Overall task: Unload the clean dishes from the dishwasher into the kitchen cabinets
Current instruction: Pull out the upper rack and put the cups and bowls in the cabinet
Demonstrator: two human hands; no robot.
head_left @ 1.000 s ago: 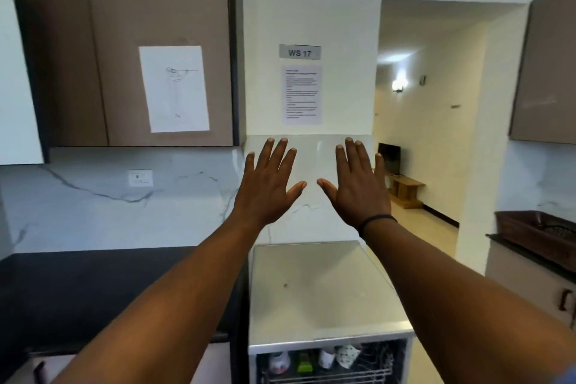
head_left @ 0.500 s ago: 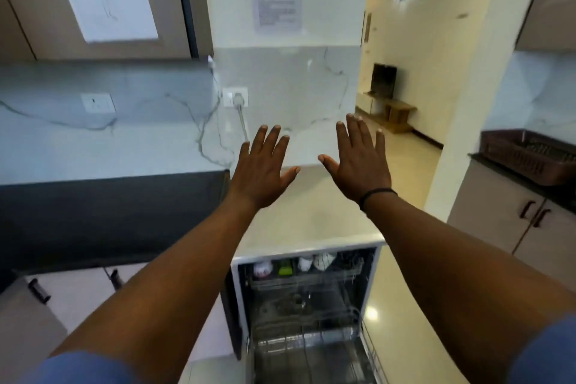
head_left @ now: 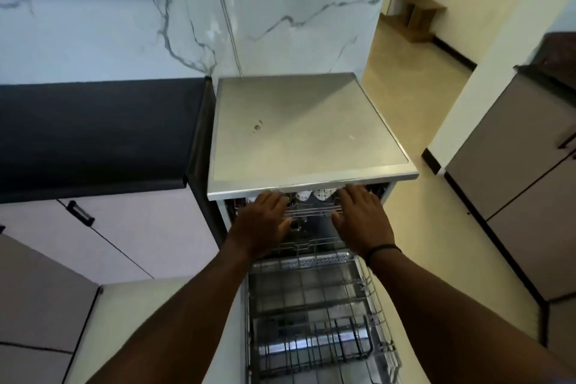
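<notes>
Both hands reach at the upper rack [head_left: 311, 212]: the left hand [head_left: 265, 224] and right hand [head_left: 361, 218] lie on its front rail; whether the fingers curl round it I cannot tell. Cups [head_left: 314, 195] sit inside, under the dishwasher [head_left: 299, 128] top. Likely step: drawing the rack out, evenly on both sides.

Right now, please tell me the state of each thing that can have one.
Dishwasher: door open.
Upper rack: pushed in, cups inside.
Lower rack: pulled out, looks empty.
Left hand: open, at upper rack.
Right hand: open, at upper rack.
Base cabinets: closed.
</notes>
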